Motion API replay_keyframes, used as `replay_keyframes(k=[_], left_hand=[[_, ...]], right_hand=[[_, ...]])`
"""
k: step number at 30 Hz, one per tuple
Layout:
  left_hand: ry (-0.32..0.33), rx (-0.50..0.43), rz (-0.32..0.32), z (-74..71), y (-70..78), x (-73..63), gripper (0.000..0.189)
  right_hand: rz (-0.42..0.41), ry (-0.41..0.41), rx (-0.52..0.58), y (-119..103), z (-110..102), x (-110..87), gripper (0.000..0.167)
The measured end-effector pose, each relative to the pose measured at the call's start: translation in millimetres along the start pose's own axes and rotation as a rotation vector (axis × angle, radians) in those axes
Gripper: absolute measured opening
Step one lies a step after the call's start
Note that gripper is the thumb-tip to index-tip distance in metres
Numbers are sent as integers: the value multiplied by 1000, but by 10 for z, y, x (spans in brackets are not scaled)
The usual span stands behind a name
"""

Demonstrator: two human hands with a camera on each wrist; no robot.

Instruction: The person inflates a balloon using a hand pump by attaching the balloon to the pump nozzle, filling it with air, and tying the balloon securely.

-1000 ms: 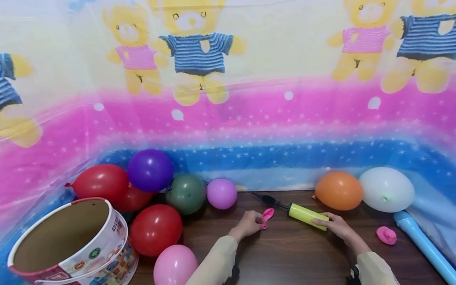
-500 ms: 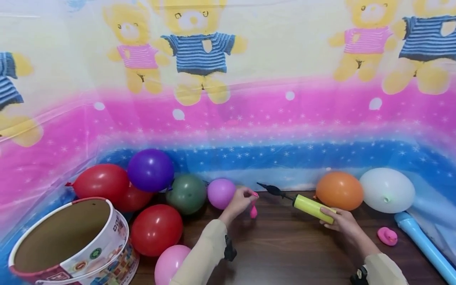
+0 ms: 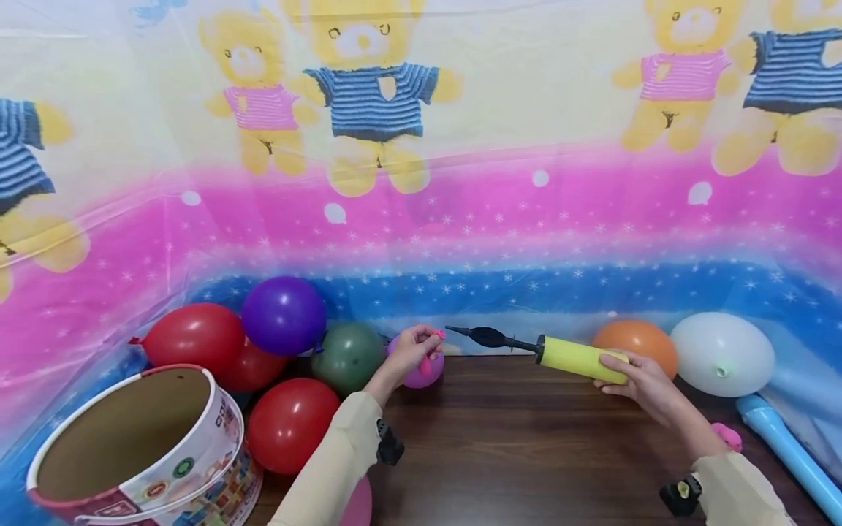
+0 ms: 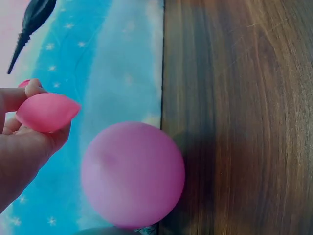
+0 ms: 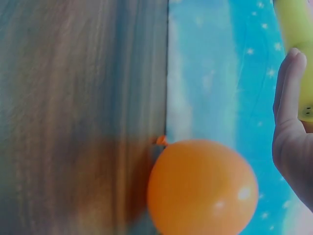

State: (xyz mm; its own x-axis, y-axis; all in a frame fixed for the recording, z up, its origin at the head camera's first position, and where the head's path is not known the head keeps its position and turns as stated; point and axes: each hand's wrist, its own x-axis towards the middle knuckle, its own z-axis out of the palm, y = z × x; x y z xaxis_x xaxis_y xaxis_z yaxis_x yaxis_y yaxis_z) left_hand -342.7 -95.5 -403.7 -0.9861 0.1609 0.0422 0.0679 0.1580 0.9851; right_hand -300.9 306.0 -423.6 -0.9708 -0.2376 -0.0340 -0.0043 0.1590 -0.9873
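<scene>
My left hand (image 3: 411,347) pinches a limp pink uninflated balloon (image 3: 427,361) by its neck, raised above the dark wooden table (image 3: 526,453). In the left wrist view the same pink balloon (image 4: 46,111) sits in my fingers, with the pump's black nozzle (image 4: 30,22) a short way off. My right hand (image 3: 641,380) grips the yellow barrel of a hand pump (image 3: 579,359), held level in the air. Its black nozzle (image 3: 487,337) points left toward the balloon's neck, with a small gap between them. The right wrist view shows only the pump barrel (image 5: 298,54) behind my fingers.
Inflated balloons lie along the back: red (image 3: 194,337), purple (image 3: 283,314), green (image 3: 347,356), lilac (image 4: 132,174), another red (image 3: 292,424), orange (image 3: 647,342), white (image 3: 722,354). A printed bucket (image 3: 217,446) stands at front left. A pink duck (image 3: 730,436) and blue tube (image 3: 786,449) lie right.
Both hands rose from the table. The left hand lifted the pink balloon up and back; the right hand raised the pump and levelled it, bringing the nozzle closer to the balloon.
</scene>
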Motion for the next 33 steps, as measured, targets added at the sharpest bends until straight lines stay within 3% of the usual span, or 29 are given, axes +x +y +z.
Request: replay_keyframes(k=[5, 16, 24, 29, 33], left_hand=[[-21, 4, -18, -96, 51, -71, 22], [-19, 74, 20, -180, 92, -198, 22], [-99, 146, 95, -199, 102, -231, 22], [-140, 315, 179, -203, 188, -288, 17], [-158, 522, 325, -147, 275, -348, 13]], right_hand=[[-31, -21, 1, -63, 67, 23, 25], [-51, -31, 34, -111, 113, 13, 13], [-52, -47, 1, -125, 112, 20, 13], [-54, -61, -47, -158, 125, 42, 24], [-70, -80, -67, -202, 163, 56, 27]])
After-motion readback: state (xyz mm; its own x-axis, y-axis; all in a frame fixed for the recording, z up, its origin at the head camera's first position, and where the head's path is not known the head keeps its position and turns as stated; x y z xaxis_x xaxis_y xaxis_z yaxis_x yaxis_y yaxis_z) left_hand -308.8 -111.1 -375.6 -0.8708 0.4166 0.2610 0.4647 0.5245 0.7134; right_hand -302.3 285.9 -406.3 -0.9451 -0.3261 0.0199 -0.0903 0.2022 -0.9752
